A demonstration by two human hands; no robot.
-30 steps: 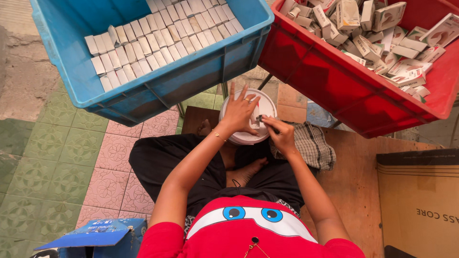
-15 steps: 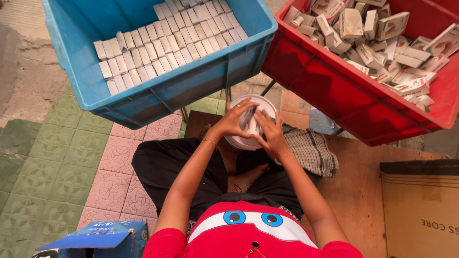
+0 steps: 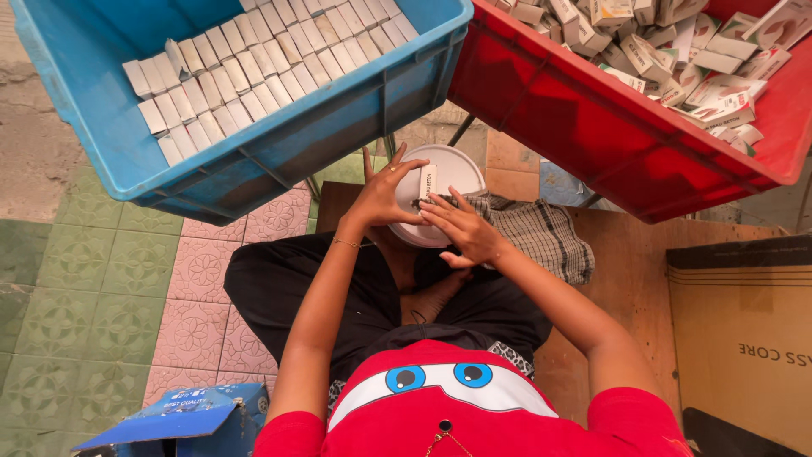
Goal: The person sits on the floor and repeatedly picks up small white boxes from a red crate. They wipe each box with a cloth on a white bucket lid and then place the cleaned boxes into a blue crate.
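Observation:
A small white carton is pinched between my two hands over a white round bucket that stands in front of my crossed legs. My left hand grips the carton's left side, fingers spread. My right hand holds its lower right side with the fingertips. A blue crate at the upper left holds neat rows of closed white cartons. To the upper right, a red crate is piled with loose white and red cartons.
A checked cloth lies right of the bucket on a wooden board. A brown cardboard box stands at the right edge. A blue cardboard box sits at the lower left on green and pink floor tiles.
Both hands have stayed together over the bucket and now hold the small carton upright between them. The view has tilted slightly, so the crates sit higher.

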